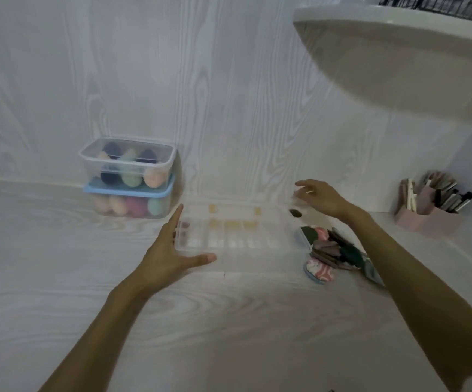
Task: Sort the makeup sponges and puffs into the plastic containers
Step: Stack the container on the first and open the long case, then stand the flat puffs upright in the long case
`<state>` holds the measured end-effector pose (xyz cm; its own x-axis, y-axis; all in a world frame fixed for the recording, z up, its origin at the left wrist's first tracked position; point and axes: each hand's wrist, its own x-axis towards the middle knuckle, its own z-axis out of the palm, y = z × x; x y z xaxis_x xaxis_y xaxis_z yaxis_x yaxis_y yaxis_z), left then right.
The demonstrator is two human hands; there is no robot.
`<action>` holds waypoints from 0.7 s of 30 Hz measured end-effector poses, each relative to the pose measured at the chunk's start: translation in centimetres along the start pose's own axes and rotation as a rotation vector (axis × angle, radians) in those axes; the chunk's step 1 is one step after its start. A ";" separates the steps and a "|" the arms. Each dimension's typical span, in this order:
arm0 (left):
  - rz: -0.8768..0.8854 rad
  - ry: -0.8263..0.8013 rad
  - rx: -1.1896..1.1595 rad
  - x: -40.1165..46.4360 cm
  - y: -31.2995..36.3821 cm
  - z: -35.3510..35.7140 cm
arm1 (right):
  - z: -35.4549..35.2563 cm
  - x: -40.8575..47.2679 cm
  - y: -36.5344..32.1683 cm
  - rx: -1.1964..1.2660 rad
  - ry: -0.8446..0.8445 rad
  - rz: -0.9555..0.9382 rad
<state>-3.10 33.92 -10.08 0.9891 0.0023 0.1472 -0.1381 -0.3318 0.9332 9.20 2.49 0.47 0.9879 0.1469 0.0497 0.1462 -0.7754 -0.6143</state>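
The left hand (169, 251) reached with straight, spread fingers to the left end of a clear, flat, compartmented plastic tray (229, 233). A heap of flat pink and dark green puffs (331, 250) lay beside its right end. Farther back, the right hand (318, 198) hovered, fingers loosely spread. Two stacked clear plastic boxes (128, 176) held egg-shaped sponges against the wall.

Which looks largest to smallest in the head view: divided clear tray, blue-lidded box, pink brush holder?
1. Divided clear tray
2. Blue-lidded box and pink brush holder: they look alike, so unranked.
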 end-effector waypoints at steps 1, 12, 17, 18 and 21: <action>-0.010 0.001 -0.002 0.0 0.1 0.1 | -1.0 -1.5 0.6 -0.007 0.009 -0.008; 0.008 0.129 -0.086 -2.5 2.4 3.4 | 0.3 -10.5 5.1 -0.403 -0.029 -0.035; -0.171 0.117 -0.677 -1.6 2.5 3.0 | -0.3 -10.2 5.6 -0.192 0.166 -0.026; -0.184 0.158 -0.751 -1.4 2.5 3.1 | -0.6 -10.2 5.1 -0.161 0.273 -0.007; -0.106 0.252 -0.594 -1.7 2.6 3.7 | -1.1 -10.5 1.7 -0.012 0.525 -0.018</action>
<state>-4.99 29.57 -9.09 0.9666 0.2514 0.0492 -0.1164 0.2600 0.9586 -0.83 -0.99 -0.25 0.8777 -0.1652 0.4499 0.1607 -0.7829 -0.6010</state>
